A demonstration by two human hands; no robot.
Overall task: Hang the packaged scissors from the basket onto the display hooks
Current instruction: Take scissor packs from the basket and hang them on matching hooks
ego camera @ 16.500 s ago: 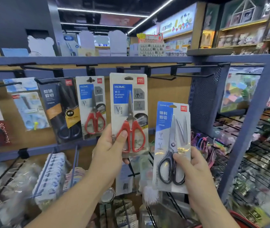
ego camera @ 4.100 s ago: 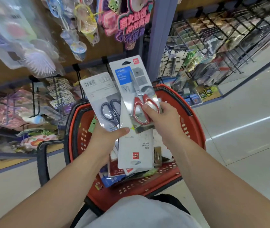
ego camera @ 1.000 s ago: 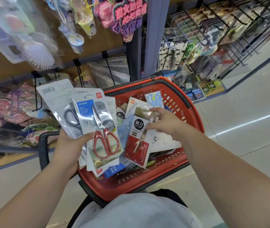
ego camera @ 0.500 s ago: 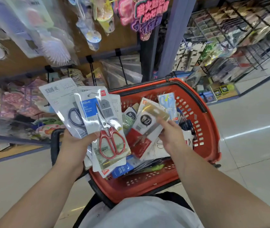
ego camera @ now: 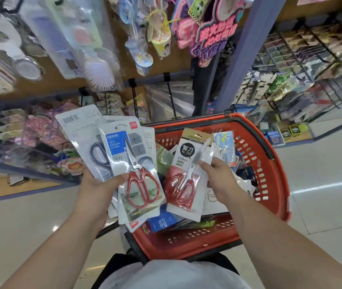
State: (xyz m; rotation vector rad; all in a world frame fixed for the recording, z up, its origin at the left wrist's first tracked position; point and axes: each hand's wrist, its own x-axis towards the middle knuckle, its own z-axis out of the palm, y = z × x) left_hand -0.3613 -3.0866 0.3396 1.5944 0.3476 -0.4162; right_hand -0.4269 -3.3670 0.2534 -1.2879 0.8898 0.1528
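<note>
Forearms [ego camera: 66, 236] bare, left hand [ego camera: 97, 184], right hand [ego camera: 218, 178] bare; light grey shirt [ego camera: 172, 276], dark garment [ego camera: 114, 265]

Flat packs crowd the red perforated plastic basket [ego camera: 274, 184] from its left edge to the middle; bare wall shows only along its right and near edges. A fan of carded scissors packs [ego camera: 132, 163] in the left hand [ego camera: 97, 184] overhangs the left rim, and a red-and-white scissors card [ego camera: 186, 180] pinched by the right hand [ego camera: 218, 178] covers the centre. Beyond the far rim, black wire hooks [ego camera: 171, 99] jut out under hanging clear-wrapped brushes [ego camera: 99, 76]. A grey-blue upright post [ego camera: 242, 59] stands by the far right corner. Pale floor [ego camera: 322, 195] lies open to the right.
</note>
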